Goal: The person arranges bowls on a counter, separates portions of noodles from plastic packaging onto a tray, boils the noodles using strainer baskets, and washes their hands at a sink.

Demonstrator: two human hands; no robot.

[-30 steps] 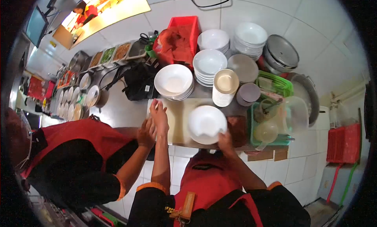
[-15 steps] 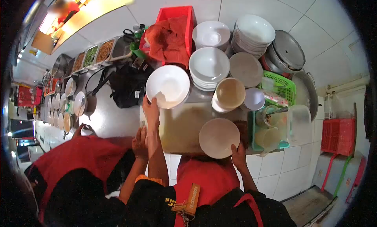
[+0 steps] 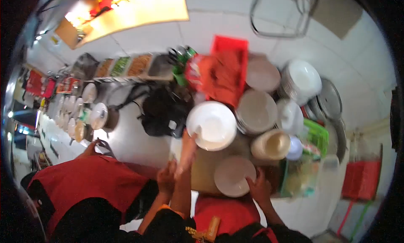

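Note:
My left hand is closed on the near rim of a white bowl, tilted toward me above the counter, thumb inside. In my right hand is the right edge of another bowl, greyer and in shadow, low over the near edge of the cutting board. A stack of bowls stands just right of the white bowl, with a stack of cream bowls nearer me. A co-worker's hand is right beside my left forearm; whether they touch I cannot tell.
A red basket with orange-red cloth stands behind. Tall bowl stacks, pot lids and a green basket are at right. Left are a black bag, food trays, filled bowls and a co-worker.
The head view has swung, so the counter and its contents sit lower and mostly further right, with blur. Both hands keep hold of their bowls.

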